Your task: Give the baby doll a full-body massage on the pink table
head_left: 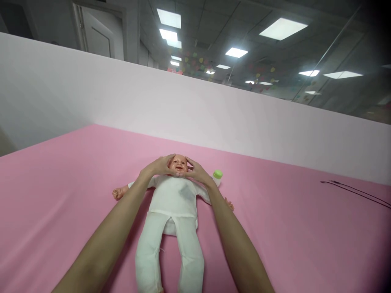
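A baby doll (174, 195) in white clothes lies on its back, its head away from me and its arms spread out. Along one side of the doll's face (179, 163), my left hand (163, 166) is curved, with its fingers near the forehead and its thumb by the chin. On the other side, my right hand (197, 171) cups the face in the same way. Both hands touch the head, holding it between them. Just right of my right wrist is a small bottle with a green cap (218, 175), partly hidden by my arm.
A pink mat (290, 219) covers the surface under the doll. Behind it rises a low white wall (195, 110). Thin black cables (357, 190) lie at the right. Beyond the wall are a white door (97, 34) and ceiling lights.
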Available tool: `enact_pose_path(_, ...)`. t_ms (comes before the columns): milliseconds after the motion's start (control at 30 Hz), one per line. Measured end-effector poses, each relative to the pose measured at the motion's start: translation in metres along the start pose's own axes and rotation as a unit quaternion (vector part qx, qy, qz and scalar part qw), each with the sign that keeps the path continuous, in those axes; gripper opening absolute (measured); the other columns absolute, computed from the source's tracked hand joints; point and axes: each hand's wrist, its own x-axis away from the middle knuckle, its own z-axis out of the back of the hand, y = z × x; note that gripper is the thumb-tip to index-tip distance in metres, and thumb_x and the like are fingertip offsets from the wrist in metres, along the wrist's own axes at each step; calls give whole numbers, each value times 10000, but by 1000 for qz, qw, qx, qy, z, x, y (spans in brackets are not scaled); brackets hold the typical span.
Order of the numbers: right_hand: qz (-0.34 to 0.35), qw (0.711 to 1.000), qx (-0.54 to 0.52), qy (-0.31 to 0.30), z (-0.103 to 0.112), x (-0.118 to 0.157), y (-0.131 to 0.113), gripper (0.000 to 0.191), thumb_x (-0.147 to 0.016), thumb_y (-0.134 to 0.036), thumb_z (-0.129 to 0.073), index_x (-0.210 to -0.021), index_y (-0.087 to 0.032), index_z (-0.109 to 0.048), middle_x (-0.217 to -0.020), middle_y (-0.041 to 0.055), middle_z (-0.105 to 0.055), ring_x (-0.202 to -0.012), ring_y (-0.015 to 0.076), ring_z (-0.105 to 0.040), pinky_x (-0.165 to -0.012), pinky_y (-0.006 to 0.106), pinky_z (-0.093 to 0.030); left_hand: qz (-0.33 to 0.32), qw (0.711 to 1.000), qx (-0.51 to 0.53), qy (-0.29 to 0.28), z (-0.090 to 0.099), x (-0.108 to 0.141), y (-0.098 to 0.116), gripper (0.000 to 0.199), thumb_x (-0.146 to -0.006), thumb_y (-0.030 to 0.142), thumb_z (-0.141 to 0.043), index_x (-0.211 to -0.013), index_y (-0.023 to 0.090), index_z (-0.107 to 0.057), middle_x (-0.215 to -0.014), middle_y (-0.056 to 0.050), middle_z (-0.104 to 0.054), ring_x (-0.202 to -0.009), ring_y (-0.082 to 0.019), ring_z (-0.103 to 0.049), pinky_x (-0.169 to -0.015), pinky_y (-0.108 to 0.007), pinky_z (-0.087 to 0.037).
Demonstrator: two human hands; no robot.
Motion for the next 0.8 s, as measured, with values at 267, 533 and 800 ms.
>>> enact_pose_path(267, -25, 997, -31, -64, 16, 4, -1, 827, -752, -427, -864, -1491, -290, -518, -1568, 85, -491, -1373, 320, -536, -1116, 503, -479, -15, 992, 72, -103, 15, 1, -8, 660, -687, 507, -841, -1284, 256, -712, -1188, -101, -754, -1052, -301, -709, -840, -351, -574)
enact_pose_path(533, 3, 997, 70, -18, 1, 1, 0, 948, -640, -400, -933, -1489, -333, -514, -1481, 76, -577, -1330, 353, -561, -1122, 533, -453, -24, 996, -61, -62, 8, 1, 0, 1000, -554, 490, -914, -1471, 285, -569, -1346, -115, -687, -1207, -365, -648, -888, -342, -539)
enact_pose_path(800, -16, 998, -2, -62, 16, 0, 5, 895, -705, -426, -892, -1501, -314, -499, -1609, 70, -430, -1457, 315, -435, -1189, 515, -388, -9, 995, 77, -68, 20, 8, -4, 628, -670, 506, -813, -1240, 252, -741, -1065, -59, -786, -926, -289, -736, -765, -345, -584)
